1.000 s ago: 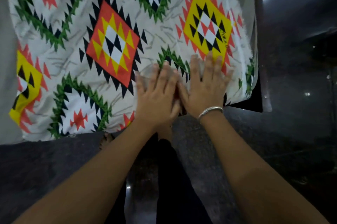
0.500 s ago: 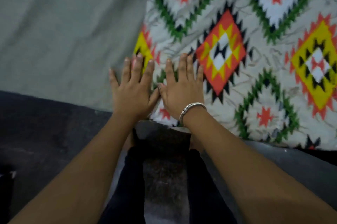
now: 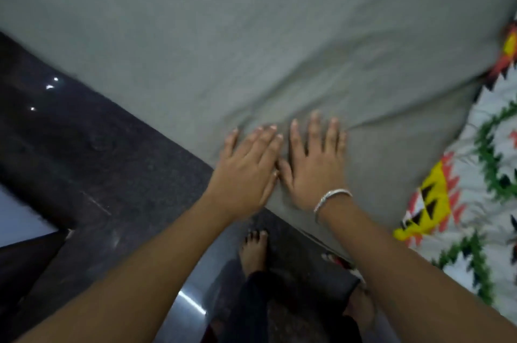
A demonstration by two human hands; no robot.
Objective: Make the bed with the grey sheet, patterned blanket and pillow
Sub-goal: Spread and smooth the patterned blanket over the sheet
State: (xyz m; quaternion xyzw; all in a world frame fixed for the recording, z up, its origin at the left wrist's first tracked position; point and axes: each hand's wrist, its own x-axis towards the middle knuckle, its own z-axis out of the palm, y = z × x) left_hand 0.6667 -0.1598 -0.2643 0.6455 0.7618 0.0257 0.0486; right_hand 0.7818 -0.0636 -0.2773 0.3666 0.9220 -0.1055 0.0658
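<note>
Evidently you are smoothing: your left hand [image 3: 246, 169] and right hand [image 3: 313, 172] lie side by side, fingers straight and palms flat on the grey sheet [image 3: 251, 35], just inside the bed's edge at lower centre of the frame. They grip nothing. I judge they press so that the cloth slides flat, since creases fan from your fingertips toward the upper right. The patterned blanket [image 3: 475, 189] lies along the right edge of the frame, beside this bare stretch of sheet. No pillow shows.

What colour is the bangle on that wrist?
Silver. The thin metal bangle shows best in the head view.
</note>
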